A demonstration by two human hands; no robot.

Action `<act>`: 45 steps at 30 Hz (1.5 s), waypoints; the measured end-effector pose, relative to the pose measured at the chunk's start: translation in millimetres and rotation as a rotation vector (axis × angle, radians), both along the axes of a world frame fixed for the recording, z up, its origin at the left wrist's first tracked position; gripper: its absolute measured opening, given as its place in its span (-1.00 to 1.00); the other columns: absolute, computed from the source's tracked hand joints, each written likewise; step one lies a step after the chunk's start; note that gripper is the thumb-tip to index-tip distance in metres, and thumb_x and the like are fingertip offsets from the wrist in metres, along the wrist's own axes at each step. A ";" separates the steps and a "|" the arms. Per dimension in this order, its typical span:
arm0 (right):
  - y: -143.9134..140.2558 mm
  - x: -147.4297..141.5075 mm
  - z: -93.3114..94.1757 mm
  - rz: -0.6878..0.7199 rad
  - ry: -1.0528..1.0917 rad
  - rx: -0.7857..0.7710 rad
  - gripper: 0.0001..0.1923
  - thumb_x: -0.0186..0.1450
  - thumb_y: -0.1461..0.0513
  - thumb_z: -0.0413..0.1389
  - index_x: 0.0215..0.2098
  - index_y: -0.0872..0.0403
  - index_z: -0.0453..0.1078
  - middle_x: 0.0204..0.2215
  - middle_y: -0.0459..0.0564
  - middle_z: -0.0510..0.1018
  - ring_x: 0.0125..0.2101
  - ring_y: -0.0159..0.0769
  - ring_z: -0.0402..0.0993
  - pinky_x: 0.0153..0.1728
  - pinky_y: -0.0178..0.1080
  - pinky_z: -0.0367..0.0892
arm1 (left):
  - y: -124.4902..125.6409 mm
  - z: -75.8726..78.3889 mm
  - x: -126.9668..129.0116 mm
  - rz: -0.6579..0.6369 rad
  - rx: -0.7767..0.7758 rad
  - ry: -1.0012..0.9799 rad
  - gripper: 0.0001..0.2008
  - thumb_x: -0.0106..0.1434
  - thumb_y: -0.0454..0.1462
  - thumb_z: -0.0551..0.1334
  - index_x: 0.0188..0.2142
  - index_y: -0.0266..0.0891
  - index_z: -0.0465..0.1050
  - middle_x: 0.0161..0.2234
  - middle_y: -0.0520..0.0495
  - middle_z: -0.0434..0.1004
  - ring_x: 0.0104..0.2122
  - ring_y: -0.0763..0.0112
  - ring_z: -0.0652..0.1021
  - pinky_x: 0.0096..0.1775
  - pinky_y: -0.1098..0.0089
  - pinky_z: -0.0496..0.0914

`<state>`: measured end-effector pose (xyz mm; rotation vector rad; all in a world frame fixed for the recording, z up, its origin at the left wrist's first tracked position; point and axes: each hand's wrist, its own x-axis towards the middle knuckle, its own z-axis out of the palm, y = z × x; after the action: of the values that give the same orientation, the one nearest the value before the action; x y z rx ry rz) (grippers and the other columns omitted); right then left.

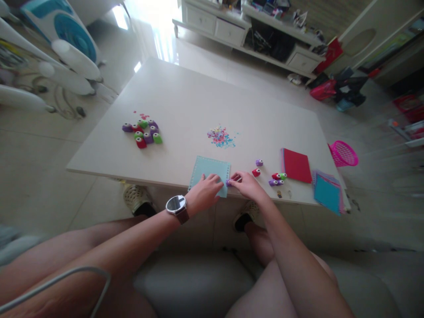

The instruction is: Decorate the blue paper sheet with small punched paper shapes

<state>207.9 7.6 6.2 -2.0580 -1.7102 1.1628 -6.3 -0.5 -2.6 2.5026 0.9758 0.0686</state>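
light blue paper sheet (pixel 208 173) lying at the tabletop (pixel 198 101) near edge — thin, floppy, likely best taken by an edge — left hand (pixel 205 192) pressing it flat, right hand (pixel 247 184) pinching a small purple punch (pixel 228 182) at its side.

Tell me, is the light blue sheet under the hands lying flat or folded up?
Flat. The light blue sheet lies spread on the table edge, corners visible; the left hand presses on it, the right hand at its side.
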 end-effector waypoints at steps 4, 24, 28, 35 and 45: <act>1.5 -1.2 0.7 -0.007 0.008 -0.011 -0.95 0.37 0.32 0.30 -0.26 0.12 0.52 -0.27 0.01 0.68 -0.30 -0.31 0.58 -0.25 -0.31 0.41 | 0.0 0.6 -0.2 -0.001 -0.004 -0.003 -0.72 0.36 -0.33 0.27 0.06 -0.25 0.47 0.14 -0.31 0.47 0.19 -0.02 0.45 0.29 -0.24 0.34; 9.0 -0.5 -5.6 -0.051 0.045 0.033 -0.93 0.34 0.28 0.33 -0.29 0.12 0.56 -0.31 0.02 0.69 -0.30 -0.29 0.57 -0.20 -0.28 0.42 | 0.9 1.9 -1.3 -0.003 -0.024 -0.016 -0.70 0.34 -0.37 0.24 0.06 -0.26 0.44 0.14 -0.31 0.47 0.21 -0.03 0.45 0.31 -0.27 0.34; 9.6 -1.7 -4.5 -0.049 0.044 0.031 -0.93 0.34 0.28 0.33 -0.28 0.12 0.57 -0.31 0.02 0.69 -0.30 -0.30 0.57 -0.20 -0.29 0.42 | 1.2 3.4 -1.2 -0.004 -0.028 -0.012 -0.68 0.33 -0.38 0.23 0.07 -0.28 0.44 0.14 -0.33 0.48 0.20 -0.04 0.46 0.31 -0.28 0.34; 12.6 -1.5 -10.9 -0.062 0.052 0.030 -0.92 0.31 0.29 0.35 -0.32 0.11 0.54 -0.32 0.01 0.69 -0.31 -0.29 0.58 -0.22 -0.29 0.42 | 1.1 3.8 0.0 -0.003 -0.029 -0.006 -0.66 0.32 -0.37 0.22 0.09 -0.25 0.44 0.14 -0.32 0.48 0.21 -0.02 0.45 0.32 -0.24 0.34; 24.4 -17.3 6.4 -0.129 -0.169 -0.082 -0.74 0.16 0.34 0.39 -0.50 0.07 0.38 -0.56 -0.16 0.50 -0.41 -0.34 0.47 -0.41 -0.33 0.21 | 0.0 8.2 2.3 0.035 -0.062 0.000 -0.17 0.32 -0.37 0.19 0.53 -0.17 -0.05 0.21 -0.30 0.48 0.24 -0.05 0.44 0.32 -0.23 0.31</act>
<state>190.6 32.0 12.6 -2.3377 -1.5962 1.0642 -4.0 -0.5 5.5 2.4295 1.0062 0.0488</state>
